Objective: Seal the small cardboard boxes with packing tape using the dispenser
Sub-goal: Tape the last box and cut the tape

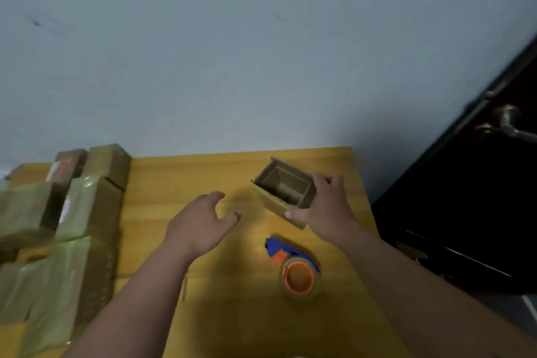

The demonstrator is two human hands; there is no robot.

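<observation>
One small cardboard box [283, 192] sits open-topped on the far right part of the yellow counter [186, 180], turned at an angle and tilted a little toward me, so I look down into its bare brown inside. My right hand [325, 206] holds it from the right side: my thumb presses on the near lower edge and my fingers curl over the far right rim. No print or label is readable on this box.

My left hand [200, 224] hovers over the bare counter just left of the box, not touching it, fingers loosely spread and holding nothing.

Nearer to me than the box, between my two forearms and closer to the right one, lies the tape dispenser [293, 267], with a blue body, an orange hub and a roll of clear tape on it. It rests on the counter apart from both hands. I can make out no brand on it.

Along the left side of the counter stands a heap of taped boxes [66, 221], glossy with wrap. One at the back [68, 167] carries a label with a red mark, and another shows a white patch, but the blur keeps me from reading either.

Behind the counter is a pale wall [232, 52]; at the right is a dark door with a metal handle [505, 125].
</observation>
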